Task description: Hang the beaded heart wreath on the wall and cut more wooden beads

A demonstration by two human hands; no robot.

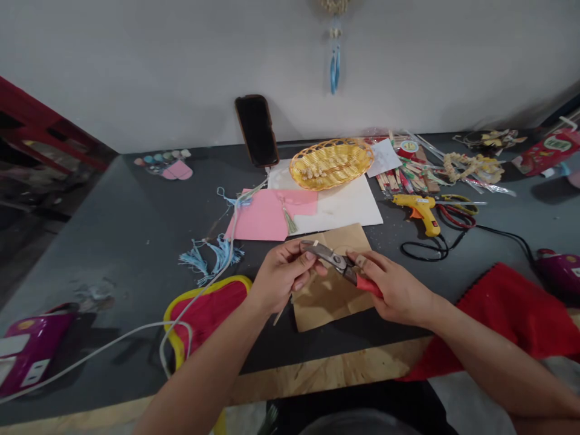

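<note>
My right hand (pixel 392 284) is closed around the red handles of a pair of pruning shears (pixel 333 257). The metal jaws point left, up against the fingers of my left hand (pixel 287 269). That hand pinches a thin pale stick (pixel 278 316), whose lower end sticks out below the palm. A small whitish tip shows by the jaws; whether the blades touch it I cannot tell. Both hands are above a folded sheet of brown paper (pixel 326 305) on the dark table.
Behind are a yellow woven basket (pixel 335 164) with small pale pieces, pink paper (pixel 258 220) and a leaning phone (pixel 256 130). A glue gun (pixel 419 211) lies right, blue tassels (pixel 212 257) left. A white cable (pixel 208 284) crosses the left side, near red cloth (pixel 212 314).
</note>
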